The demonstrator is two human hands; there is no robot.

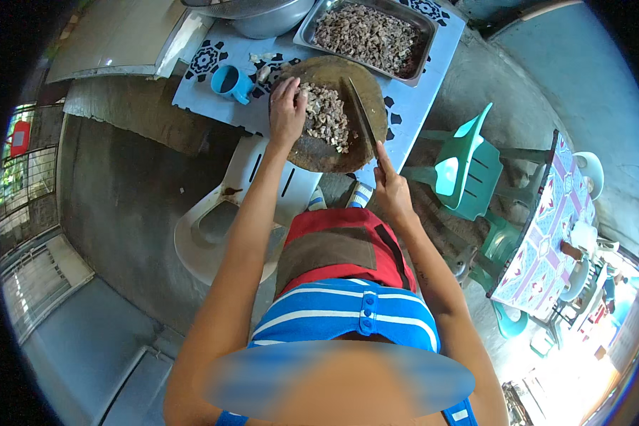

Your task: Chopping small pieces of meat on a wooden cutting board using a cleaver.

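Observation:
A round wooden chopping board [319, 157] lies at the table's near edge with a heap of chopped meat [327, 118] on it. My left hand [288, 109] rests at the heap's left side, fingers slightly spread and touching some pieces. A long knife [363, 113] is in my right hand [393, 186], which grips its handle at the board's right edge. The blade points away from me, to the right of the heap. Behind the board, a metal tray [426, 50] holds much more chopped meat.
A blue mug [231, 83] stands left of the board on the patterned tablecloth [194, 90]. A metal basin [274, 21] is at the back. A white plastic chair [197, 239] stands near my left arm; a green chair [466, 170] is to the right, before another table [538, 250].

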